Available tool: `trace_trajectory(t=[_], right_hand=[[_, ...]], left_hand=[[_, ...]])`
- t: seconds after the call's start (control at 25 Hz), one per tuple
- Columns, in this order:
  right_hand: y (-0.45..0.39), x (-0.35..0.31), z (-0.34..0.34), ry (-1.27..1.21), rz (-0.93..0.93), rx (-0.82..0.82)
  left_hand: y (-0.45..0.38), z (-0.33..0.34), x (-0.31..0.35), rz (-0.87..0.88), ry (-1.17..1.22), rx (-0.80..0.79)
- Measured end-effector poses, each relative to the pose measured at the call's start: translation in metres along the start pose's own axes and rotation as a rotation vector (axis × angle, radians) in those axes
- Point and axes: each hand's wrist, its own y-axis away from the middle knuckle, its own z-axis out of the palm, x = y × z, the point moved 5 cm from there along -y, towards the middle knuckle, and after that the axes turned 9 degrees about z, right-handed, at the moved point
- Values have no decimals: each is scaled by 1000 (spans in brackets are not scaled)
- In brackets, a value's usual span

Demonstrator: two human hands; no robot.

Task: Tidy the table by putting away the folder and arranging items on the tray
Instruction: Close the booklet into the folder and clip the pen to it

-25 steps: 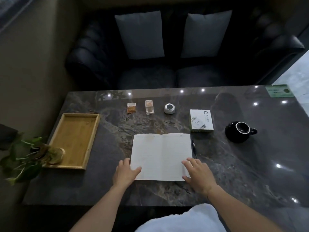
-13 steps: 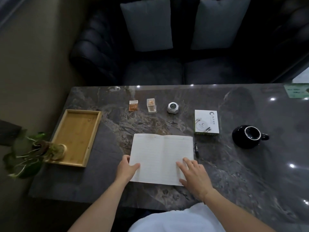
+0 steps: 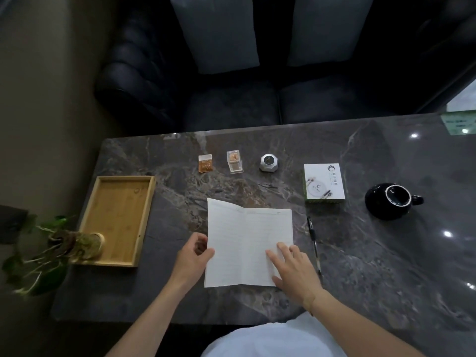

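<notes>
Since a moment ago you've raised the folder's [image 3: 247,243] left leaf: your left hand [image 3: 192,256] pinches its edge, your right hand [image 3: 293,269] lies flat and unclenched on the right page. Beside it lies a pen [image 3: 313,238]; the tray [image 3: 117,220] sits well left on the table [image 3: 386,266].

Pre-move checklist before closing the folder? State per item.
1. Left hand grips the folder's left edge: ok, that side is lifted.
2. Right hand pins the right page flat: ok.
3. Pen clear of the fold: ok, it lies on the table just right of the folder, apart from it.
4. Nothing lying on the open pages: ok.
5. Tray free for items: mostly ok; a plant overlaps its near left corner.
6. Cup empty, safe to carry: cannot tell.
</notes>
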Motion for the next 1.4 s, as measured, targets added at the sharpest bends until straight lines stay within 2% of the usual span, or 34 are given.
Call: trace_trajectory(t=[0.16,0.28,0.36,0.52,0.76,0.92,1.04,1.12,1.24,1.32,1.4], right_hand=[[-1,-7,2,0,-12,11],[8,3,1,16,-56,57],[15,7,2,51,-85,76],[32,19,1,52,-119,122],[55,37,3,119,-194,172],[62,48,8,165,-218,132],[68,55,3,121,-256,234],[62,64,-8,-1,-117,296],[35,84,-25,-183,326,209],[20,94,-28,-306,527,125],[8,97,-30,-368,612,65]], left_hand=[[4,13,30,172,-57,-119],[2,42,53,369,-135,-191],[-1,63,59,437,-181,-217],[-6,113,60,402,-294,-241],[-10,176,57,267,-760,-229],[-16,194,50,226,-885,-222],[-18,198,47,237,-940,-251],[-22,190,47,300,-906,-249],[-33,158,43,362,-802,-188],[-39,134,36,253,-744,-121],[-42,118,27,63,-646,-81]])
